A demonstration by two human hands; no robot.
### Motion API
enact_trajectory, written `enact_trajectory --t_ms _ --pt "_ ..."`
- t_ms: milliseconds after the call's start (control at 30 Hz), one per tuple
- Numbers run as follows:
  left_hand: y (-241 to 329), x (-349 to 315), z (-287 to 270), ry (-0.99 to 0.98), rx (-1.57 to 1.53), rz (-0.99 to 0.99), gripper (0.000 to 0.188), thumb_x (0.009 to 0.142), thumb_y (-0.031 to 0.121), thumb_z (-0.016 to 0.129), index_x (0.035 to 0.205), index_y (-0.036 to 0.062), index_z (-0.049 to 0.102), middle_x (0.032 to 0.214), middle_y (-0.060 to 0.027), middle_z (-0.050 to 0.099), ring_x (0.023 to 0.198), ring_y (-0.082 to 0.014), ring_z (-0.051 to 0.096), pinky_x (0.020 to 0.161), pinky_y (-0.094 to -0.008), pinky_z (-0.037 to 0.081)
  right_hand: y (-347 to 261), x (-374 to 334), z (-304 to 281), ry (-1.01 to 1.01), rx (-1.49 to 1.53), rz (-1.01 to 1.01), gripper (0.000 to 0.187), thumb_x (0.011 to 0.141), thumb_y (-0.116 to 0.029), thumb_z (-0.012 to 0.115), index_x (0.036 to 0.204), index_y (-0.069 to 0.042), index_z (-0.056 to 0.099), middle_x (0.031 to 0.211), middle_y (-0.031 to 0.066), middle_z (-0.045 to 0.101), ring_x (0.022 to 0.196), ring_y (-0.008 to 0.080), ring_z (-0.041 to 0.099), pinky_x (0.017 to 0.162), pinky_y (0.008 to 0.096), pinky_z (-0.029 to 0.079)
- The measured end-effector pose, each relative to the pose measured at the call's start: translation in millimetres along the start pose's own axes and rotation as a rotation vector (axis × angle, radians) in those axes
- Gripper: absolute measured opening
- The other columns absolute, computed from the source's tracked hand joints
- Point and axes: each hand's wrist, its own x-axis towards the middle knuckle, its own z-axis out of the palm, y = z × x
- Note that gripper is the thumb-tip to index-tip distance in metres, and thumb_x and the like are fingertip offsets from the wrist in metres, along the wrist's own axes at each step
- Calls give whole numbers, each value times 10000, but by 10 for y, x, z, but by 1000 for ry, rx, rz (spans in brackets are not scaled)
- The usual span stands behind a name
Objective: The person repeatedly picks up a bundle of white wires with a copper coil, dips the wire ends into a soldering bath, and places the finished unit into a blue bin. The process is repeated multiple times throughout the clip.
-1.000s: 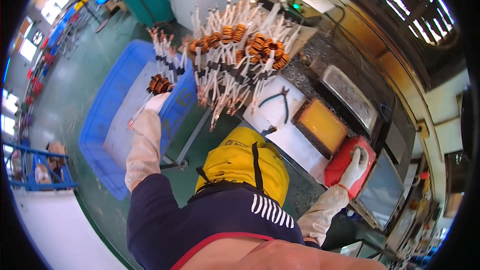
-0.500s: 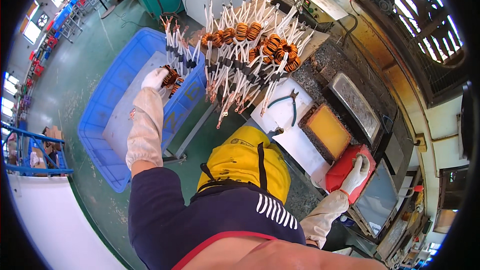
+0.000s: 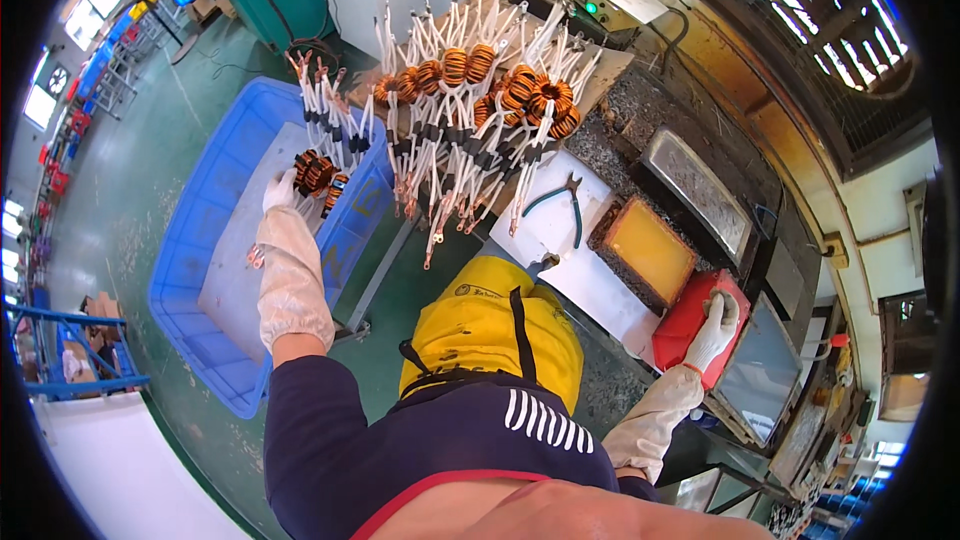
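My left hand [image 3: 281,190], in a white glove, is inside the blue tub [image 3: 205,355]. It lies beside a dark copper-wound coil [image 3: 314,171], its fingers loosely extended and no longer wrapped round the coil. A second coil [image 3: 335,194] sits against that one, and white leads with black sleeves and bare copper ends rise behind them. On the right, my gloved right hand [image 3: 713,333] rests at a red container [image 3: 680,322], fingers curled over its far side. Whether something small is under those fingers is hidden.
Several orange coils [image 3: 455,67] with long white leads are heaped on a board ahead. Pliers [image 3: 571,206] lie on a white sheet [image 3: 540,180]. Right of them are a yellow-filled tray [image 3: 650,252], a metal-rimmed tray [image 3: 698,190] and a control box [image 3: 603,8] with a green light.
My left hand has drawn back slightly from the coil, which now shows more fully in the tub. The right hand stays at the red container. The whole view has shifted a little.
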Motion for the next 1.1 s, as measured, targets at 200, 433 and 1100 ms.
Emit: enact_trajectory --t_ms 200,433,1100 --pt "-598 548 -18 -11 -318 -110 585 839 393 670 1189 -73 610 1109 -180 669 1038 -251 622 903 -355 470 -2 36 81 -19 30 1 156 951 -110 589 1075 -23 627 1002 65 675 796 108 616 725 239 510" --pt "-610 459 150 -59 -578 -195 349 884 227 676 1126 -19 625 1021 -121 662 873 -231 653 723 -367 548 -23 33 57 -2 4 7 148 941 -100 589 1060 -22 629 996 57 670 784 100 606 718 235 505" --pt "-585 356 94 -196 -713 -299 316 898 276 658 1104 37 633 994 -103 665 826 -240 652 676 -382 549 -62 5 68 -15 -1 -12 144 945 -97 577 1056 -21 629 996 50 663 784 99 598 709 236 499"
